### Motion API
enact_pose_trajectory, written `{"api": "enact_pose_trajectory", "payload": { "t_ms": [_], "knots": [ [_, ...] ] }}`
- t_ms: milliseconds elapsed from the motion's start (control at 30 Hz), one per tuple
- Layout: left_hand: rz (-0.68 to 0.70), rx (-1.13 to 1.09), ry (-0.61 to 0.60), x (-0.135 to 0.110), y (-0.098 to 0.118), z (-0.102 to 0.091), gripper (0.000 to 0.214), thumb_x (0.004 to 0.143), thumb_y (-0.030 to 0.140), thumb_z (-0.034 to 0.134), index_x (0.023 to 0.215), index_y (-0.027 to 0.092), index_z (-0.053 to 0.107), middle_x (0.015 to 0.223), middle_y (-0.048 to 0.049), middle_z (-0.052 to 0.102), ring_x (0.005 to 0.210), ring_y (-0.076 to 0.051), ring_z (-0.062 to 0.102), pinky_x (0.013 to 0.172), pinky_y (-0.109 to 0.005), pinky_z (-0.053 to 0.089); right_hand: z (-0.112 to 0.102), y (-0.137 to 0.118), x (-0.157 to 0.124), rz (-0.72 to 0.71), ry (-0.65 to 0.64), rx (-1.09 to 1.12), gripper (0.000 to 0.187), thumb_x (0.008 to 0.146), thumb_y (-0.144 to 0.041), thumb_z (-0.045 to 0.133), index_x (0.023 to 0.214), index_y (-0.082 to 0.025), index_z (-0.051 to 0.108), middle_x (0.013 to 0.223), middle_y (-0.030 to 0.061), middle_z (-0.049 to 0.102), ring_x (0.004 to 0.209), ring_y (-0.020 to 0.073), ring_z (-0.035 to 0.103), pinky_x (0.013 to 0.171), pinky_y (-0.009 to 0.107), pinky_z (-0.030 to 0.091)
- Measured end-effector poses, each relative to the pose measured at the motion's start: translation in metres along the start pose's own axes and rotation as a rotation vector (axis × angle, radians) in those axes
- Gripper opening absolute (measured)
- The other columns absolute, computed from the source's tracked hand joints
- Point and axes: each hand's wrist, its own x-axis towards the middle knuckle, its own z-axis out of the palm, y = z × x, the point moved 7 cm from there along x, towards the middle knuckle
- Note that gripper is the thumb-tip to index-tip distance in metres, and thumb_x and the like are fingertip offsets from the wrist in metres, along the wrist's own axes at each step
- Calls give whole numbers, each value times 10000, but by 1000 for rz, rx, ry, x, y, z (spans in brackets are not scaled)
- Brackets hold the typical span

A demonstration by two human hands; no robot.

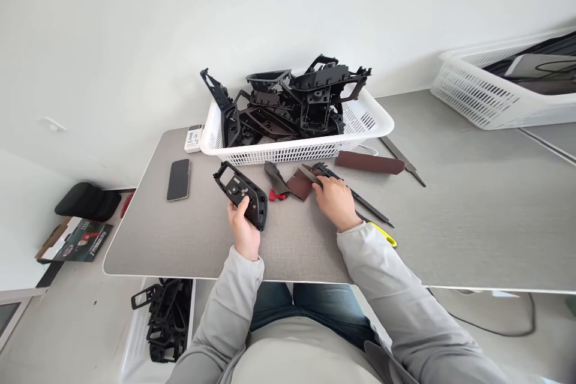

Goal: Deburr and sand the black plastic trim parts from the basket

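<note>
Seen from the head camera, the left hand (243, 229) had its grip closed on the near end of a black plastic trim panel with cut-out openings (240, 192), thumb on top, the far end tilted up off the grey tabletop (450, 222). Holding it lower, with the fingers spread under the frame, would probably steady it better. To the right of that grip, the right hand (335, 203) lay open, its fingertips on a square of brown sandpaper (300, 185) and across a long dark metal file (375, 213), gripping neither. A small red piece (274, 195) lay between the two hands. Beyond both stood a white slotted plastic basket (297, 153) heaped with similar black parts.
</note>
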Motion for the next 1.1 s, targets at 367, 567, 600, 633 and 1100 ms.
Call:
{"api": "enact_pose_trajectory", "payload": {
  "t_ms": [367,567,600,633,1100],
  "knots": [
    [28,-6,21,5,-2,-1,381,578,267,785,886,209,569,820,9,687,710,-145,663,687,-285,490,-11,-33,-6,-87,83,67,429,852,-374,649,1199,-123,637,1177,202,600,1034,353,583,841,444,451],
    [37,-3,27,6,-3,0,399,571,264,781,895,212,554,811,17,677,679,-138,653,651,-275,480,-1,-38,-4,-105,68,179,236,839,-186,562,1018,-148,710,1019,145,638,744,236,640,675,345,467],
    [35,-6,26,6,-3,0,400,572,263,780,897,213,552,812,18,676,678,-138,653,651,-275,480,-2,-36,-3,-103,85,213,251,865,-185,510,1012,-154,711,1006,138,639,720,224,635,654,336,468],
    [33,-8,24,6,-3,1,400,573,262,779,898,215,551,813,19,676,679,-138,653,654,-275,480,-5,-34,-1,-104,108,252,278,885,-186,465,1018,-159,707,1001,134,639,716,219,634,650,333,473],
    [-7,19,-47,0,-8,8,413,568,262,803,906,204,573,858,-3,701,754,-168,677,719,-305,494,-20,-48,-15,-255,137,961,256,890,-413,512,1039,-205,526,833,38,674,689,179,646,599,313,544]
  ]
}}
